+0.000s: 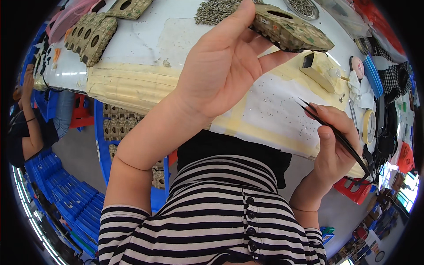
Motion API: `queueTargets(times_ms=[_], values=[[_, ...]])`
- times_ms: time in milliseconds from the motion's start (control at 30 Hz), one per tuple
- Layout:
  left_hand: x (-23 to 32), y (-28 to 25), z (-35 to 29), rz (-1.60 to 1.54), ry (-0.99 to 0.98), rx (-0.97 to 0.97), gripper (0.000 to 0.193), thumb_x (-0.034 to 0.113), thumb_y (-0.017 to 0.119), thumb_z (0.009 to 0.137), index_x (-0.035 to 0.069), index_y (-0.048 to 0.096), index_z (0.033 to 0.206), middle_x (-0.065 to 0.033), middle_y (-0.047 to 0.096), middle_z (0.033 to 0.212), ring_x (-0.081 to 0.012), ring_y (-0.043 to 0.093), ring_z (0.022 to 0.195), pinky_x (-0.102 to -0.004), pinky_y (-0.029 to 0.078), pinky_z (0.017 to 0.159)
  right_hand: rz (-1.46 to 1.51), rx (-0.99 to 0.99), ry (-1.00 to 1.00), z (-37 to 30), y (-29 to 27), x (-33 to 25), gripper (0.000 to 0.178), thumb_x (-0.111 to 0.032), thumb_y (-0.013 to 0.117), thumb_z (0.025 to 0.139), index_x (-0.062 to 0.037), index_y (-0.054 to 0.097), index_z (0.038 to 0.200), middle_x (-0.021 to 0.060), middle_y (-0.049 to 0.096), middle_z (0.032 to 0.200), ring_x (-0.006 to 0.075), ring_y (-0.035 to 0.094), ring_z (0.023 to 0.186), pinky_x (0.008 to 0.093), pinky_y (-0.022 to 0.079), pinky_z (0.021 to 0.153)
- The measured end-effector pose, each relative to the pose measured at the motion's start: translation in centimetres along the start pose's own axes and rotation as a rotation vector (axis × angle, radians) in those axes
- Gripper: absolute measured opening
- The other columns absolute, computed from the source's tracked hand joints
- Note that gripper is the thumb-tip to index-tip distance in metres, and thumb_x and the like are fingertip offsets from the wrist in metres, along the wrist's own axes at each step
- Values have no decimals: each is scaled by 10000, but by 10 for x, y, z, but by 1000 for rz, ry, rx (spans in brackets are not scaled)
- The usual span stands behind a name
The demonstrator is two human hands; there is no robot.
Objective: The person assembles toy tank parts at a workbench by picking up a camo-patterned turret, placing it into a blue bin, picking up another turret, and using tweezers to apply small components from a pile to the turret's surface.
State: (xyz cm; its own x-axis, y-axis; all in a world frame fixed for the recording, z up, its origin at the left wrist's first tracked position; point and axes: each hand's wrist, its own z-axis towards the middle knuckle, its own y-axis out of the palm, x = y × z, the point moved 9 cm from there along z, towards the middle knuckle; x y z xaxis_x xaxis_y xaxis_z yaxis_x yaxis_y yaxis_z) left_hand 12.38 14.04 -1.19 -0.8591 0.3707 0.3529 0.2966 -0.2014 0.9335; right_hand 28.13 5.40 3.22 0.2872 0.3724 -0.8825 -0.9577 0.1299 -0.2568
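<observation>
My left hand (216,70) is raised over the table, gripping a camouflage-patterned toy tank hull (300,33) between the thumb and fingers. The hull has a dark oval opening in its top and is tilted. Lower at the right, my right hand (333,141) is closed around black tweezers (352,152). Their thin tips point up and left, over a white paper sheet (271,95) scattered with tiny specks or parts. Nothing visible sits between the tips. The far side of the hull is hidden.
More camouflage hulls (92,37) stand at the table's left. Small metallic-looking parts lie in a pile (214,12) and in a round dish (304,8). A yellowish block (320,73) and a tape roll (369,126) are at right. A blue crate (100,145) holds hulls below; another person (33,137) sits left.
</observation>
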Motion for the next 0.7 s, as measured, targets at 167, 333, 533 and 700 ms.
queueTargets(times_ms=[167, 333, 533, 700], values=[[0, -1, 0, 80, -4, 3, 381, 295, 357, 1014, 0, 434, 1241, -128, 542, 1214, -213, 525, 1143, -386, 423, 1013, -53, -113, 136, -8, 8, 15, 154, 8, 689, 789, 73, 625, 912, 163, 674, 887, 220, 655, 827, 289, 501, 773], [-1, -2, 0, 112, -9, -13, 390, 279, 345, 1018, -19, 412, 1260, -150, 532, 1228, -218, 523, 1148, -378, 437, 997, 104, -43, 239, -14, 10, 20, 173, 34, 678, 805, 65, 569, 935, 151, 653, 930, 209, 661, 843, 282, 521, 808], [0, -5, -1, 120, 11, 30, 385, 273, 359, 1015, -23, 412, 1256, -146, 532, 1219, -218, 524, 1138, -377, 445, 986, 130, -60, 193, -21, 11, 17, 165, 33, 677, 808, 58, 566, 928, 151, 644, 908, 212, 657, 832, 299, 538, 787], [-1, -8, -1, 76, -8, 14, 382, 269, 360, 1015, -23, 412, 1256, -146, 529, 1219, -221, 522, 1139, -380, 443, 989, 167, -43, 149, -26, 14, 10, 167, 22, 676, 815, 54, 559, 930, 156, 640, 900, 223, 658, 839, 309, 551, 762]])
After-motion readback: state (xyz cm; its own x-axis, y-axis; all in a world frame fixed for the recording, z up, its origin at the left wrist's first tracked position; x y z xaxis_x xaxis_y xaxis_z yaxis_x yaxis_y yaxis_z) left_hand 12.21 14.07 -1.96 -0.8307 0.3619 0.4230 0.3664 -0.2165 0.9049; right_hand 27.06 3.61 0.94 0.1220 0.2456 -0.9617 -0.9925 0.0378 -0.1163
